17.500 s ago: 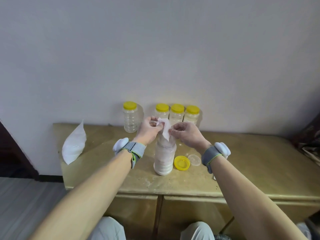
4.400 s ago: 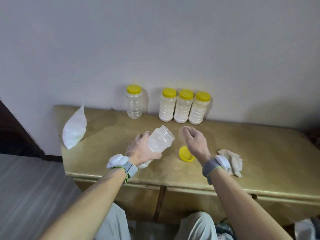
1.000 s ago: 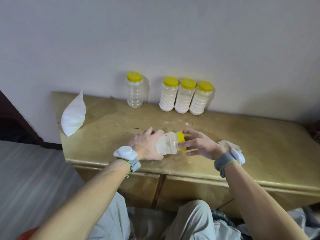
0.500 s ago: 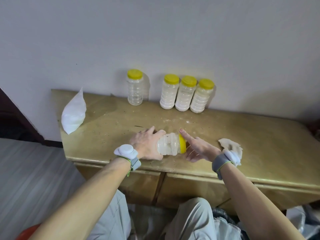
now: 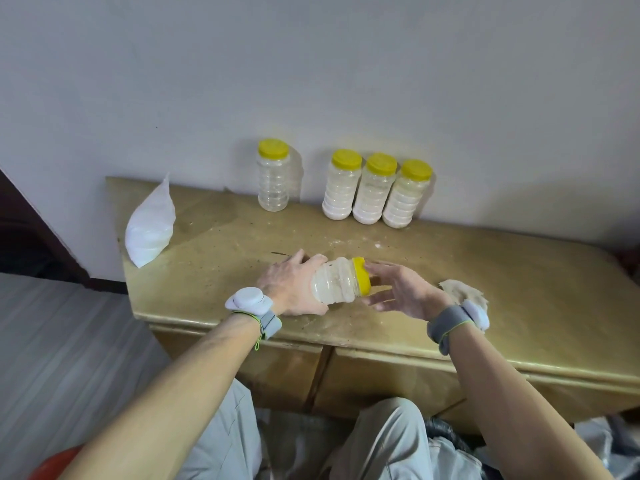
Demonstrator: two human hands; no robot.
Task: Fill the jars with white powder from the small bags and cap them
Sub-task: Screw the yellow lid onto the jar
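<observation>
Head view: the left hand is gripping a jar lying sideways just above the worktop, grip closed around its base. The right hand, fingers spread open, is touching the yellow cap. A powder bag is standing at the far left.

clear ribbed plastic jar: glossy, dusted white inside | yellow plastic cap: smooth | tan wooden tabletop: worn sheen, scuffed, powder-flecked | white plastic powder bag: soft, matt | beige crumpled cloth: rough
</observation>
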